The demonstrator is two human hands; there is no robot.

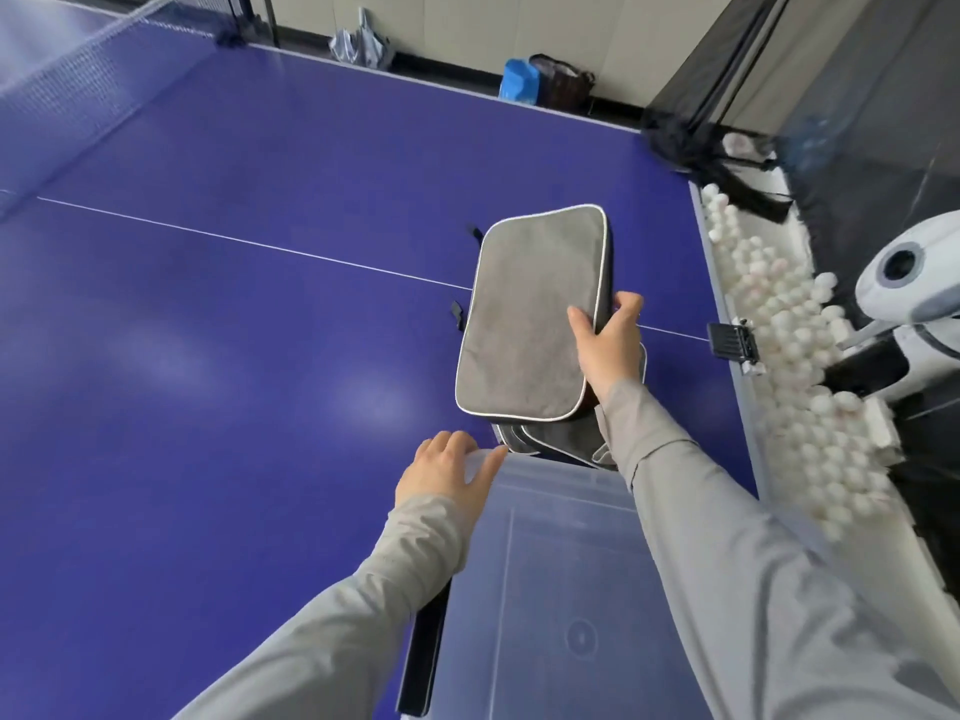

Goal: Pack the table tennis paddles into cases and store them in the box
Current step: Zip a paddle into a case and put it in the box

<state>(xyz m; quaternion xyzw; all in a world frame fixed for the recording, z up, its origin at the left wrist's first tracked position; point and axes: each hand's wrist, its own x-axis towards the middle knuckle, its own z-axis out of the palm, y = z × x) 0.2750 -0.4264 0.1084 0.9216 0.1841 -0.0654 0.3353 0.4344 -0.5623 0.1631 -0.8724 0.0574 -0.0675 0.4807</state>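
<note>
Right hand (608, 345) gripping grey case (530, 314) by its right edge, left hand (447, 470) resting spread on clear box (550, 563) corner

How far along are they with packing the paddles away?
No loose paddles show on the table, so casing looks done. The right-hand grip holds a grey case above a black case lying beside the clear box, whose corner the left-hand grip rests on. No case shows inside the box, so both still need storing.

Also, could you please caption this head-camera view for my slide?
Right hand grips a grey case over a second case on the blue table; left hand rests on the clear box.
</note>
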